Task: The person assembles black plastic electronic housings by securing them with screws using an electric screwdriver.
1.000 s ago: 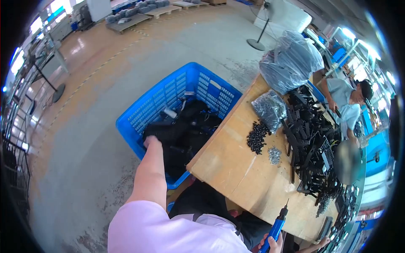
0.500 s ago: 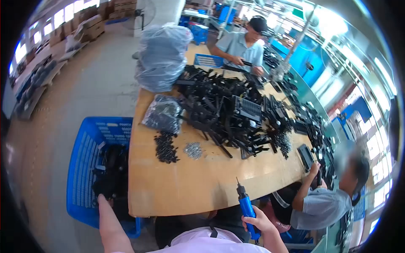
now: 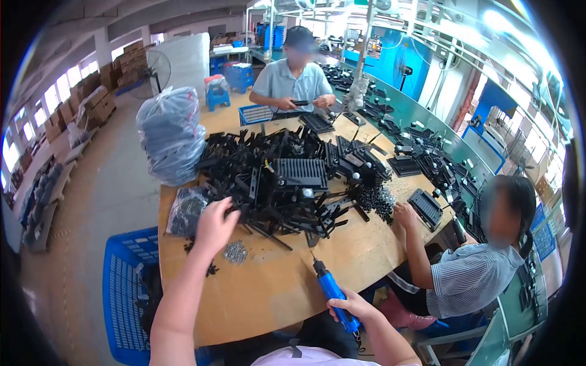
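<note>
My right hand point(image 3: 353, 307) is wrapped round a blue electric screwdriver point(image 3: 329, 285), its bit pointing away from me over the table's near edge. Stretched over the left part of the table, my left hand point(image 3: 215, 224) has thumb and fingers apart and nothing visible in them. Just beyond its fingertips lies a large heap of black metal and plastic parts point(image 3: 268, 155). Beside that hand are a clear bag of dark parts point(image 3: 186, 210) and a small pile of silver screws point(image 3: 235, 252). My forearm partly covers a pile of small black pieces point(image 3: 212, 268).
A blue crate point(image 3: 122, 293) with black items stands left of the table point(image 3: 262, 299). Tall wrapped goods point(image 3: 171, 134) sit at the far left corner. One co-worker point(image 3: 293, 79) works opposite, another point(image 3: 470, 274) at the right. A conveyor point(image 3: 421, 119) loaded with black assemblies runs along the right.
My left hand has come up out of the blue crate and over the table to the parts heap. The screwdriver stays in my right hand. The view has tilted up.
</note>
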Demonstrator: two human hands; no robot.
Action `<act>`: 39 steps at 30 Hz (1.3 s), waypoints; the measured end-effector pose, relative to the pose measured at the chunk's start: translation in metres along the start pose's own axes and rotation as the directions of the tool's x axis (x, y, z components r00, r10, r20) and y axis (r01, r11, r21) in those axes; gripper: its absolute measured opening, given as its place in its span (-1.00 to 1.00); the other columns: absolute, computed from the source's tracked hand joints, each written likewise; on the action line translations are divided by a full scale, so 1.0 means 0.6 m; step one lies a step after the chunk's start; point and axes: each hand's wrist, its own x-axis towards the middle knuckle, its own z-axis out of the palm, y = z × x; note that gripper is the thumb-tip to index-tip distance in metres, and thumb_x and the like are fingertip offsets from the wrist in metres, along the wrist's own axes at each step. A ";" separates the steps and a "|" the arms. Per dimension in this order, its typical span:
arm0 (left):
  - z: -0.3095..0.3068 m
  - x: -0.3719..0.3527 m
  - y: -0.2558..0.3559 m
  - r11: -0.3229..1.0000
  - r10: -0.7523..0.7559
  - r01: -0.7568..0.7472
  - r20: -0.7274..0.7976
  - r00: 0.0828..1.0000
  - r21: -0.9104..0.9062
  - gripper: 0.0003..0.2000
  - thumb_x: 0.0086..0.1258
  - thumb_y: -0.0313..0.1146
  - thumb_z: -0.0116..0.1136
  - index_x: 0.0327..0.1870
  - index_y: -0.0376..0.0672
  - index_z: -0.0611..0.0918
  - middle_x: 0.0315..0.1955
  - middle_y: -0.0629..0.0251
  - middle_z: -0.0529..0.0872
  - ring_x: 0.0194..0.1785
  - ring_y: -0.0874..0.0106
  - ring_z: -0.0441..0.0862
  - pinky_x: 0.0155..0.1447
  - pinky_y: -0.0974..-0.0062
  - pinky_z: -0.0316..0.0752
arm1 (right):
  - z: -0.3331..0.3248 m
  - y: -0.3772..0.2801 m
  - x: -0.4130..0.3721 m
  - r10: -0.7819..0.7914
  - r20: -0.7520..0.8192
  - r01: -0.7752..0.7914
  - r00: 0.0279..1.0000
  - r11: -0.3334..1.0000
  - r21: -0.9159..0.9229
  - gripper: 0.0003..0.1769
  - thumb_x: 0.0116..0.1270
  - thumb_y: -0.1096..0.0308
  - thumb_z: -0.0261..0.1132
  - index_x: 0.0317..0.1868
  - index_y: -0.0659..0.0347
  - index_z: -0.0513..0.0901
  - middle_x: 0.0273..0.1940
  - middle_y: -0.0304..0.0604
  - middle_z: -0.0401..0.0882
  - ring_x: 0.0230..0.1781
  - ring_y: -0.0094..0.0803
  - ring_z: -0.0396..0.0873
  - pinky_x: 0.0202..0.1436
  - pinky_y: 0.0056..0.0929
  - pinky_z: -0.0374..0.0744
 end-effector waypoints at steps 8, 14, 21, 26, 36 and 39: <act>0.251 0.187 0.059 0.919 -0.169 0.102 0.147 0.975 0.382 -0.59 0.52 -0.01 0.12 -0.04 -0.24 0.70 -0.11 -0.10 0.78 0.03 -0.02 0.72 0.12 0.03 0.59 | -0.013 0.021 -0.003 -0.081 0.092 0.077 0.992 0.996 0.040 -0.52 0.40 0.14 0.46 0.12 0.24 0.49 -0.30 -0.16 0.64 -0.35 -0.40 0.65 -0.24 -0.38 0.67; 0.294 0.217 0.073 0.941 -0.306 0.315 -0.087 0.948 0.124 -0.62 0.62 -0.07 -0.04 -0.11 -0.22 0.67 -0.20 -0.06 0.79 -0.07 -0.08 0.73 0.01 -0.03 0.57 | -0.027 0.032 0.005 -0.086 0.163 0.071 0.983 0.993 0.099 -0.46 0.38 0.16 0.48 0.16 0.28 0.45 -0.23 -0.11 0.61 -0.32 -0.36 0.65 -0.21 -0.35 0.68; 0.283 0.272 0.131 0.907 -0.278 0.165 -0.257 0.925 -0.387 -0.69 0.62 -0.21 -0.01 -0.20 -0.28 0.64 -0.35 0.10 0.81 -0.18 0.12 0.79 -0.07 0.17 0.60 | -0.031 0.040 0.006 -0.116 0.159 0.088 0.980 0.981 0.171 -0.44 0.38 0.18 0.47 0.20 0.27 0.43 -0.16 -0.10 0.60 -0.27 -0.36 0.64 -0.20 -0.32 0.68; 0.193 0.247 0.138 0.921 0.054 -0.203 -0.408 0.911 -0.332 -0.71 0.69 -0.24 -0.09 -0.16 -0.22 0.62 -0.14 0.15 0.73 -0.08 0.32 0.61 0.03 0.35 0.49 | -0.037 0.049 0.009 -0.126 0.153 0.081 0.980 0.958 0.274 -0.42 0.36 0.20 0.46 0.24 0.26 0.41 -0.13 -0.07 0.60 -0.26 -0.34 0.63 -0.22 -0.29 0.69; -0.033 0.049 0.067 0.502 0.040 0.204 0.258 0.965 -0.840 -0.75 0.75 -0.25 -0.14 -0.19 -0.14 0.50 0.03 0.20 0.72 0.08 0.46 0.58 0.19 0.39 0.53 | -0.029 0.035 0.005 -0.122 0.113 0.081 0.986 0.946 0.315 -0.38 0.37 0.22 0.43 0.32 0.23 0.37 -0.14 -0.01 0.60 -0.30 -0.27 0.61 -0.25 -0.24 0.65; -0.075 -0.017 0.087 0.822 0.152 0.227 0.585 0.797 -0.523 -0.68 0.73 -0.17 -0.07 -0.18 -0.19 0.60 -0.22 0.35 0.69 -0.08 0.51 0.56 0.09 0.48 0.45 | -0.025 0.027 -0.001 -0.109 0.100 0.077 0.989 0.957 0.279 -0.37 0.36 0.22 0.44 0.32 0.21 0.38 -0.15 -0.05 0.59 -0.28 -0.29 0.61 -0.25 -0.26 0.66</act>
